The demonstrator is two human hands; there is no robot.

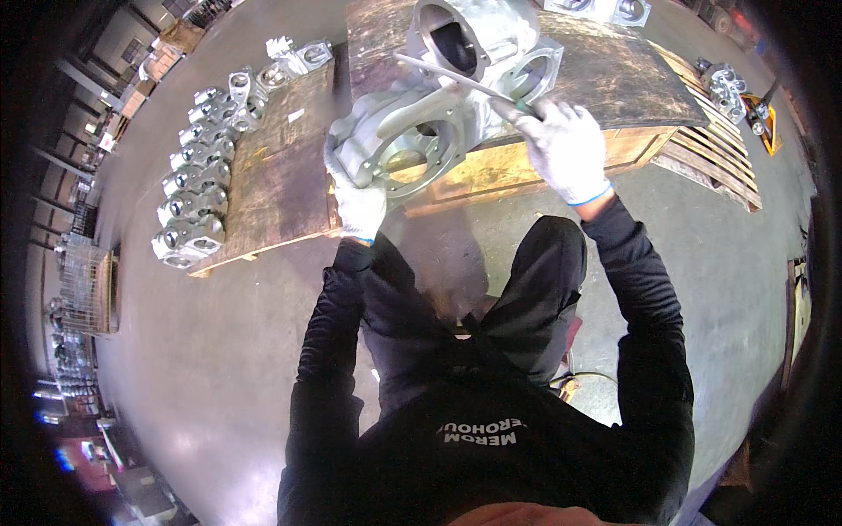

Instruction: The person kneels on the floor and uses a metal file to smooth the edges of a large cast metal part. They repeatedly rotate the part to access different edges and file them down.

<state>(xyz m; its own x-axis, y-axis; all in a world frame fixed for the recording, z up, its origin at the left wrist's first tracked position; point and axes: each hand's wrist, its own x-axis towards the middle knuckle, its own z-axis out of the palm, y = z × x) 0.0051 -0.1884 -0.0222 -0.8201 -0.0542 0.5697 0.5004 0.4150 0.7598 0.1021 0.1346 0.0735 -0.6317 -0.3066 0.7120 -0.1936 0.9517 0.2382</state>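
A large silver-grey metal casting (pixel 354 131) with several round openings rests on the wooden bench top in front of me. My left hand (pixel 361 209), in a white glove, is closed on the near left edge of its round flange; the fingertips are partly hidden. My right hand (pixel 568 151), also gloved in white, grips a long, flat file (pixel 445 74) by its handle end. The file slants up to the left across the casting, over the gap between its openings. Whether its blade touches the metal is hard to tell.
On the left, a low wooden board (pixel 285 175) carries rows of similar castings (pixel 200 180). More castings (pixel 633 12) stand at the far right edge of the bench (pixel 614 61). A slatted pallet (pixel 715 171) and an orange pallet jack (pixel 769 127) are to the right.
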